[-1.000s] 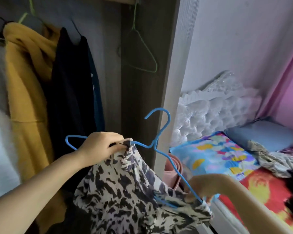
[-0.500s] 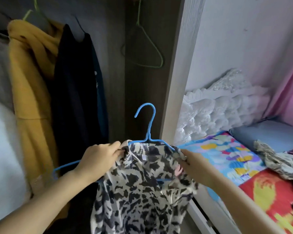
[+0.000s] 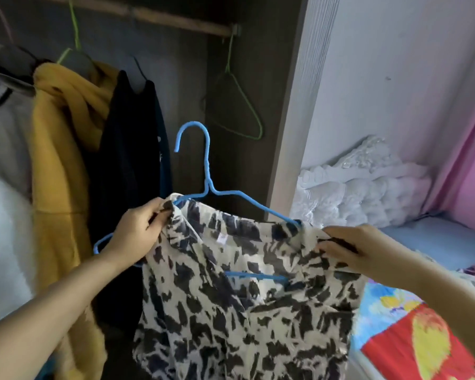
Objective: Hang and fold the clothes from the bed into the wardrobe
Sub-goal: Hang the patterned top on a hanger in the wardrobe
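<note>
Hands hold a black-and-cream patterned top (image 3: 247, 292) up in front of the open wardrobe (image 3: 258, 105). The left hand (image 3: 137, 231) pinches one side of the neckline, the right hand (image 3: 348, 250) grips the other shoulder. A blue hanger (image 3: 207, 171) sits partly inside the top, hook upright, its left end poking out behind the left wrist. On the wardrobe rail (image 3: 176, 21) hang a yellow hoodie (image 3: 63, 160), a dark garment (image 3: 129, 165) and a bare green hanger (image 3: 239, 105). The bed (image 3: 422, 338) lies at the right.
</note>
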`<state>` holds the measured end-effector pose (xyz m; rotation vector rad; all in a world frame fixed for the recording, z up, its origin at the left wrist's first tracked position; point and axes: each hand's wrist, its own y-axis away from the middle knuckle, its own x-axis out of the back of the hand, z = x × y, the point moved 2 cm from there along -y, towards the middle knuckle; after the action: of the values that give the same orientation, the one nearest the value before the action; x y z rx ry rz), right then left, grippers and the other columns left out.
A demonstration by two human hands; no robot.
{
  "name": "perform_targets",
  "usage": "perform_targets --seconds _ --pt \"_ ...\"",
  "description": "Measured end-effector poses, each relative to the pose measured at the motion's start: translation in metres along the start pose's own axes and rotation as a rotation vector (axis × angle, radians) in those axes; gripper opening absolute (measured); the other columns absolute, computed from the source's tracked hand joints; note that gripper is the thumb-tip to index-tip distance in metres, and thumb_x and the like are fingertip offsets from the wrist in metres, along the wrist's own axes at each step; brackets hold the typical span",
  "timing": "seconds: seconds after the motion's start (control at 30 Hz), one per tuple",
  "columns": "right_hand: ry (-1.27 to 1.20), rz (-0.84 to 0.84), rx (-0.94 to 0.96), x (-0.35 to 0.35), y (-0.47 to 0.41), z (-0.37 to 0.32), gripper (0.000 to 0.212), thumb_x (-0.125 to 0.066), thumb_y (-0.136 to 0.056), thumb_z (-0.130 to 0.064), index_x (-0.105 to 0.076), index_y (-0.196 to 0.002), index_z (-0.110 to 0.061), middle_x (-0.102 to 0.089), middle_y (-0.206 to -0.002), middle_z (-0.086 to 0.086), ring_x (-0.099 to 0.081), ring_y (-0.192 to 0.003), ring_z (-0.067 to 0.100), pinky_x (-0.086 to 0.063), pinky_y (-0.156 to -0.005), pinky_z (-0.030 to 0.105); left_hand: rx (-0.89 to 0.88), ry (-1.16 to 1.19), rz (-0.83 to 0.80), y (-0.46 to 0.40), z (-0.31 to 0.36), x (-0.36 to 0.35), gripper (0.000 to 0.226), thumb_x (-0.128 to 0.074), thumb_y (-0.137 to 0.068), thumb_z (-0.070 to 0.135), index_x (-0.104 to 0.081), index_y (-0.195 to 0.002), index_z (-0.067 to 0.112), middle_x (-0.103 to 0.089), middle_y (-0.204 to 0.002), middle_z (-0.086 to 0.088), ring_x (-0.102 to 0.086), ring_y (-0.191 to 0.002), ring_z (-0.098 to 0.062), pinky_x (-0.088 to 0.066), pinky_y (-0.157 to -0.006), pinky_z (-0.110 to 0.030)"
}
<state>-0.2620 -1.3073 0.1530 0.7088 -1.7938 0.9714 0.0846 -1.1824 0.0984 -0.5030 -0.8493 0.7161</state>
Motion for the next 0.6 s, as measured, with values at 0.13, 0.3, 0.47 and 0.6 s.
perform_targets --seconds 0.13,0.3,0.47,0.6 --pt "0.473 0.166 0.053 0.026 -0.009 -0.01 0.023 -0.06 -0.089 -0.033 -0.053 -0.083 -0.012 -0.054 -0.052 0.002 -0.051 -0.042 0.024 -0.037 -0.041 0.034 0.044 0.11 0.012 -0.016 0.017 -0.006 0.014 -0.052 -0.096 0.013 -0.063 -0.086 0.012 -0.065 -0.073 0.0 -0.06 -0.068 -0.01 -0.044 -0.064 -0.025" --pt "0.54 0.421 -0.01 0.042 -0.02 -0.032 0.058 -0.082 -0.07 -0.002 -0.06 -0.124 0.003 -0.072 -0.086 0.018 -0.07 -0.07 0.033 -0.048 -0.047 0.033 -0.011 0.117 -0.005 -0.019 0.048 0.001 0.021 -0.054 -0.095 0.021 -0.059 -0.075 0.025 -0.061 -0.063 0.006 -0.057 -0.062 -0.008 -0.043 -0.058 -0.03" --pt "0.027 0.404 -0.04 0.005 -0.032 -0.071 0.048 -0.039 -0.1 -0.028 -0.035 -0.147 -0.022 -0.059 -0.132 0.002 -0.063 -0.103 0.017 -0.046 -0.089 0.019 -0.385 -0.124 0.001 -0.015 0.086 0.001 0.034 -0.043 -0.093 0.044 -0.067 -0.095 0.021 -0.065 -0.072 0.013 -0.061 -0.065 -0.003 -0.046 -0.061 -0.025" --pt "0.007 -0.008 -0.046 0.022 -0.035 -0.064 0.069 -0.029 -0.08 -0.068 -0.006 -0.144 -0.056 -0.043 -0.117 -0.042 -0.049 -0.093 -0.022 -0.036 -0.083 -0.001 -0.271 0.002 0.01 -0.034 0.04 0.01 0.009 -0.06 -0.093 0.018 -0.066 -0.092 0.024 -0.066 -0.077 0.01 -0.061 -0.075 -0.003 -0.045 -0.065 -0.015"
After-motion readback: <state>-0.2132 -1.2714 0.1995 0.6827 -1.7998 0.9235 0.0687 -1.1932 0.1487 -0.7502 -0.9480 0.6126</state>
